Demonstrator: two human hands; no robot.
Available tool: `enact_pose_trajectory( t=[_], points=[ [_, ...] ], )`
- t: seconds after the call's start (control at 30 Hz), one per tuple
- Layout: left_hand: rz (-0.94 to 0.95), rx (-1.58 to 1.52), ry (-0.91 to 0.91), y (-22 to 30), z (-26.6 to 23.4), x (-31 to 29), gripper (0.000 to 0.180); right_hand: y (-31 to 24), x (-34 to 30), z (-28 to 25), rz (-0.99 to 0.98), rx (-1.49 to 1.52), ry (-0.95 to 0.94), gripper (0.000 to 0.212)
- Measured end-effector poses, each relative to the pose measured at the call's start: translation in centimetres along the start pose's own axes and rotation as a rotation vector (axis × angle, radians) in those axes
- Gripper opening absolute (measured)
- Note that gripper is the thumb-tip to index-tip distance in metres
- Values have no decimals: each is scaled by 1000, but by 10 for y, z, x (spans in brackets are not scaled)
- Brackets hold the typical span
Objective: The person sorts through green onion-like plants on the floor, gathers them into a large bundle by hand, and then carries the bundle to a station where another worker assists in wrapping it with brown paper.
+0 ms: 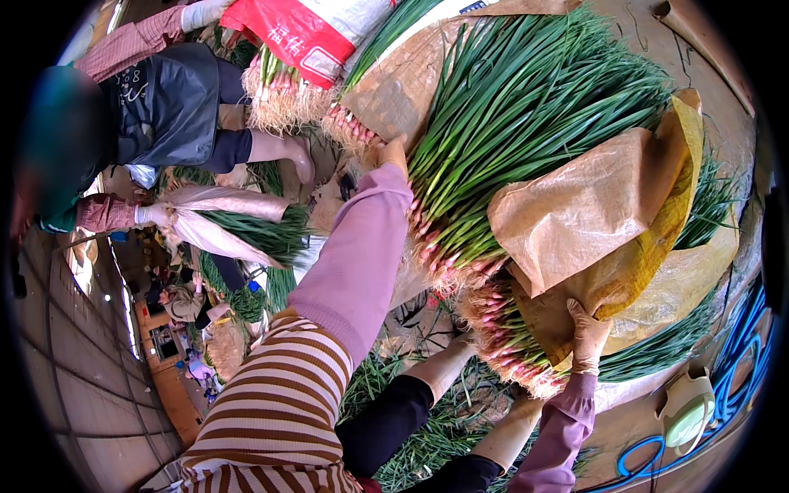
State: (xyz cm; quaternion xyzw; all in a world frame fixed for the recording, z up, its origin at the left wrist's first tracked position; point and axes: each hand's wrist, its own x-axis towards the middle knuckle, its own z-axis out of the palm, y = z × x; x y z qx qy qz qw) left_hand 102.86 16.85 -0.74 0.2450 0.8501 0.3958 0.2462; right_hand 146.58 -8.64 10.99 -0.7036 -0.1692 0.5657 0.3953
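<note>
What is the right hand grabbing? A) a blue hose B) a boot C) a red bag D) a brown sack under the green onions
D: the gloved right hand grips the edge of the brown sack beside the pink onion roots.

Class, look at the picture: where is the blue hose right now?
In the head view the blue hose lies on the ground at the lower right edge, curling past a pale green container, right of the right hand gripping the sack.
</note>
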Motion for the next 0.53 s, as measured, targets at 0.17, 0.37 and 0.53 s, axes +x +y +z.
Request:
enact_pose_trajectory(
  t=[0.17,0.37,0.53],
  points=[
    [-255,-426,348,24,-25,34,58,-1,-5,14,-22,9,-23,54],
    [189,-580,-23,103,-50,-27,69,5,3,2,-16,1,12,58],
    [1035,657,-270,134,-94,-7,70,3,2,6,-14,37,19,61]
  ],
)
